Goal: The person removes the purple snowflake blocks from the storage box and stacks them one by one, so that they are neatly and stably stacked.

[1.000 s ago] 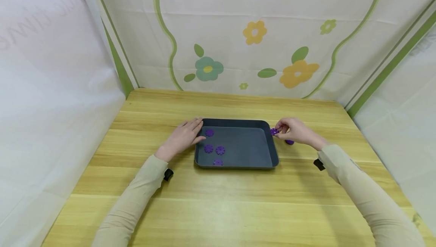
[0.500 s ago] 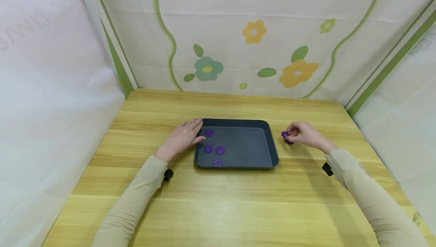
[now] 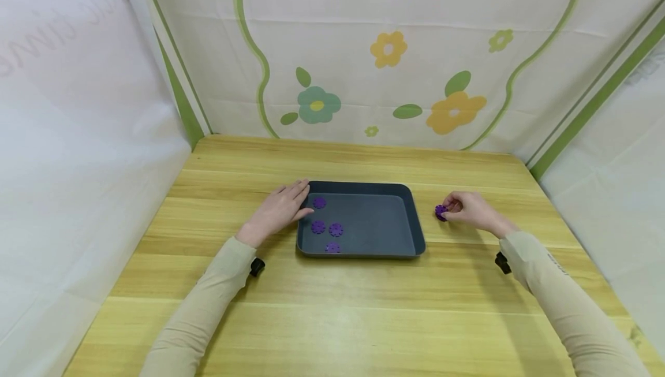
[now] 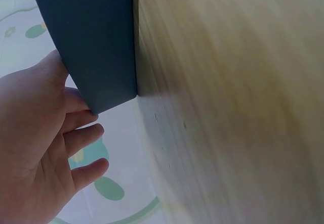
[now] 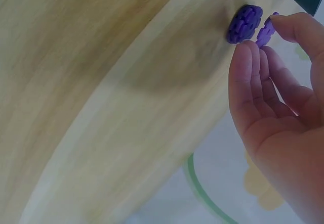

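Note:
My right hand (image 3: pixel 470 211) pinches a purple notched plastic disc (image 5: pixel 265 32) between thumb and fingertips. Close beside that disc, a small stack of similar purple discs (image 5: pixel 244 25) sits on the table; in the head view the held disc (image 3: pixel 440 210) overlaps the stack. At the left end of a dark grey rectangular tray (image 3: pixel 371 227), my left hand (image 3: pixel 277 209) rests on the rim with its fingers extended. The left wrist view shows the left hand (image 4: pixel 40 133) against the outside of the tray wall (image 4: pixel 91 42). Several purple discs (image 3: pixel 335 230) lie apart inside the tray's left part.
The tray stands mid-table on a light wooden tabletop (image 3: pixel 337 313). White fabric walls with printed flowers (image 3: pixel 353 65) enclose the table at the back and both sides.
My right hand has moved right, from the tray's right rim to the stack of discs, with a purple disc in its fingers. The left hand and tray have stayed put.

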